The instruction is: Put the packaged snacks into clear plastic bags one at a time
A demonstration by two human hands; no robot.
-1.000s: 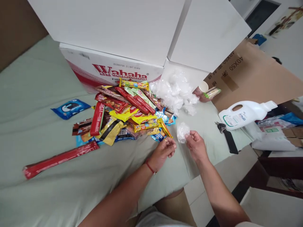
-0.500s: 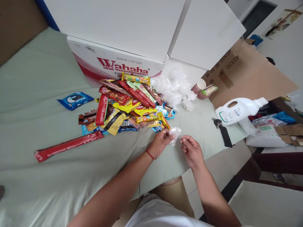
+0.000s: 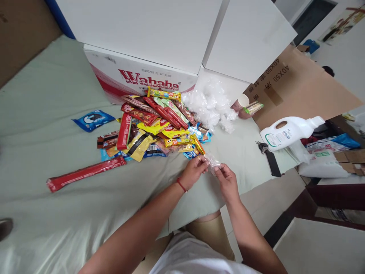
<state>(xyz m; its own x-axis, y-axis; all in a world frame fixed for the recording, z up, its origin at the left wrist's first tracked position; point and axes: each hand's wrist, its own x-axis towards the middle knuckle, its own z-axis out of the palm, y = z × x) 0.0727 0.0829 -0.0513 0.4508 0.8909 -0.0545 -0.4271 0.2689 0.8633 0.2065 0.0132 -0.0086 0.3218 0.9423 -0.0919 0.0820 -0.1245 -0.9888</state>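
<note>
A crumpled clear plastic bag (image 3: 212,161) is stretched between my two hands at the near side of the snack pile. My left hand (image 3: 194,171) pinches its left side, with a red cord round the wrist. Thumb and fingers of my right hand (image 3: 227,180) are closed on its right side. Just beyond my left hand lies the heap of wrapped snacks (image 3: 154,127), in red, yellow, blue and brown packets. A bunched heap of clear plastic bags (image 3: 212,104) rests behind, to the right of the snacks.
A long red packet (image 3: 85,174) and a blue packet (image 3: 93,120) lie left on the green cloth (image 3: 137,186). White boxes (image 3: 142,72) stand behind. To the right are a paper cup (image 3: 242,101), a white bottle (image 3: 289,132) and keys with a black holder (image 3: 270,160).
My right hand has moved left and taken hold of the plastic bag, which was in my left hand alone. The view has shifted slightly.
</note>
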